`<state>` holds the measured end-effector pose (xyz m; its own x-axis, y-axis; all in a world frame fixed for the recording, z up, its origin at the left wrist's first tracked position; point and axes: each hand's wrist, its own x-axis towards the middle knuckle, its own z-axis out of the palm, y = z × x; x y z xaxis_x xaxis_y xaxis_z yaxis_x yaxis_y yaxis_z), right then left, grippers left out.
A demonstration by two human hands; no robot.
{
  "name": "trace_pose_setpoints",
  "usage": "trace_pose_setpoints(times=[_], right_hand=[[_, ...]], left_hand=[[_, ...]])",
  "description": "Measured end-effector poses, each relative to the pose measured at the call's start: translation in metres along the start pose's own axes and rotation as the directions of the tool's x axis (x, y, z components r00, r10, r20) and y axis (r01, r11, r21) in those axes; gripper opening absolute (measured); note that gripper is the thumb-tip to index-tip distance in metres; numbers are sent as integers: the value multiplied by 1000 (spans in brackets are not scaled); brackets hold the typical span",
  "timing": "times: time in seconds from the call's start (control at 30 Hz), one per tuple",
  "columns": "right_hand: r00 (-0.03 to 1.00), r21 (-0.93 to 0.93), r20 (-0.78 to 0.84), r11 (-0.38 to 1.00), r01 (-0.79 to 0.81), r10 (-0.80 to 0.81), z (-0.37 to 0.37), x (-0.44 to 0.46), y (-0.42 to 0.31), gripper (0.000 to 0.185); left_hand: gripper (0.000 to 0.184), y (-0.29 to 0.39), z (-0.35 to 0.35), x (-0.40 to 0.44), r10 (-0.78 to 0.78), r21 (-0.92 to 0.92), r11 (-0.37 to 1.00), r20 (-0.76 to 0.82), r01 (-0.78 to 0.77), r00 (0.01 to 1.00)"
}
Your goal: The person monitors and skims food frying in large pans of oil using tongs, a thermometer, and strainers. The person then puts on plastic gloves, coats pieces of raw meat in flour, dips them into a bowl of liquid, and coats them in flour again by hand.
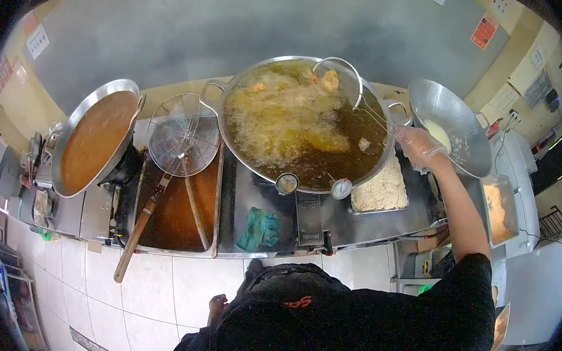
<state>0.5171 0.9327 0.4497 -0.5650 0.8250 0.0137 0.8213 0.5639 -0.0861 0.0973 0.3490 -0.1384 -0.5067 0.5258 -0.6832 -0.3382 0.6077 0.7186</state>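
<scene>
1. Pans, three: central pan (369, 146) of bubbling oil; left pan (98, 138), brown liquid; right pan (441, 105), pale contents.
2. Ring-headed tool (360, 89), one: over the central pan's far right side, beside a fried piece (329, 80); other pieces uncountable in foam.
3. Dial gauges, two, at the near rim: left gauge (287, 184), right gauge (341, 189).
4. Surroundings: mesh strainer (183, 143) partly covering the brown-filled tray (218, 200); green cloth (260, 230); flour tray (380, 186), partly under the central pan's rim.
5. Right hand (420, 147): clear-gloved, arm extended, closed around the tool's handle.
6. Left hand (218, 302): low beside the body; grip cannot be told.

Three woks (432, 96) (plus two dials (341, 189))
</scene>
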Motion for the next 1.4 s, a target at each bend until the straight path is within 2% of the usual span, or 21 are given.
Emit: trace_pose_setpoints(times=[0.07, 0.2, 0.23, 0.27, 0.33, 0.43, 0.5, 0.53, 0.6, 0.63, 0.7, 0.73, 0.8, 0.9, 1.0, 1.1, 1.13, 1.2, 1.23, 1.3, 1.4], right_hand=[[997, -286, -13, 956, 72, -79, 8, 2, 2, 30], [999, -397, 1, 917, 39, -42, -11, -24, -33, 34], [1000, -413, 25, 911, -3, 14, -13, -29, -37, 33], [996, -430, 47, 902, -44, 71, -15, -35, -41, 33], [997, -436, 15, 898, -58, 72, -21, -50, -51, 37], [996, -408, -47, 908, -94, 82, -38, -72, -69, 42], [993, -373, -73, 921, -113, 92, -49, -86, -77, 44], [993, -406, -92, 907, -110, 79, -53, -93, -78, 46], [992, -435, -108, 894, -111, 70, -56, -105, -76, 48], [988, -413, -121, 901, -133, 91, -56, -110, -73, 49], [984, -344, -127, 925, -164, 128, -66, -121, -83, 50], [984, -340, -125, 926, -165, 130, -64, -125, -82, 50], [985, -115, -171, 993, 4, -24, -60, -134, -79, 50], [991, 14, -132, 1000, -23, 24, -34, -131, -74, 46], [996, 75, -75, 996, 45, -39, -12, -120, -82, 46], [988, -118, -23, 982, 148, -152, 1, -104, -94, 53], [988, -118, -29, 982, 148, -153, 4, -99, -97, 53], [998, -298, 54, 954, 28, -12, 11, -88, -100, 56], [999, -297, 48, 954, 27, -14, 17, -82, -95, 56], [996, -304, -83, 952, 12, -39, 33, -72, -78, 56], [995, -322, -72, 946, 36, -62, 42, -62, -53, 54]], left_hand=[[24, 7, 4, 5, -54, -169, 984, -21, 49, 998], [22, 66, 11, -31, -228, -61, 972, -45, 225, 973], [22, 60, 9, -29, -229, -61, 972, -45, 226, 972], [22, 61, 7, -28, -66, 127, 990, -2, 66, 998], [22, 60, 4, -31, 88, 301, 948, 69, -105, 994], [22, 56, 2, -39, 18, 209, 977, 73, -33, 997], [23, 27, 2, -27, -253, -124, 961, -14, 249, 967], [23, 2, -4, -16, -255, -122, 960, -16, 251, 967], [22, -18, -13, -9, 146, 157, 975, 98, -160, 984], [22, -19, -13, -13, 144, 163, 974, 98, -159, 985], [23, -3, -6, -31, -188, -207, 962, -26, 179, 982], [23, -4, -9, -32, -189, -202, 963, -29, 179, 982], [24, -4, -10, -29, -129, 38, 991, 3, 129, 992], [25, -9, -16, -17, -8, 245, 969, 149, -29, 989], [26, -6, -12, -11, -131, 69, 990, 176, 121, 976], [26, 19, 0, -19, -121, -114, 984, 111, 133, 986], [24, 38, 4, -29, -125, 17, 992, 56, 124, 991], [21, 159, 37, -104, -133, 278, 950, -55, 143, 990], [16, 126, 26, -74, -173, 87, 982, 25, 170, 985], [16, 147, 30, -82, -149, 112, 983, 7, 147, 989], [16, 164, 36, -98, -104, 112, 988, -11, 105, 995]])
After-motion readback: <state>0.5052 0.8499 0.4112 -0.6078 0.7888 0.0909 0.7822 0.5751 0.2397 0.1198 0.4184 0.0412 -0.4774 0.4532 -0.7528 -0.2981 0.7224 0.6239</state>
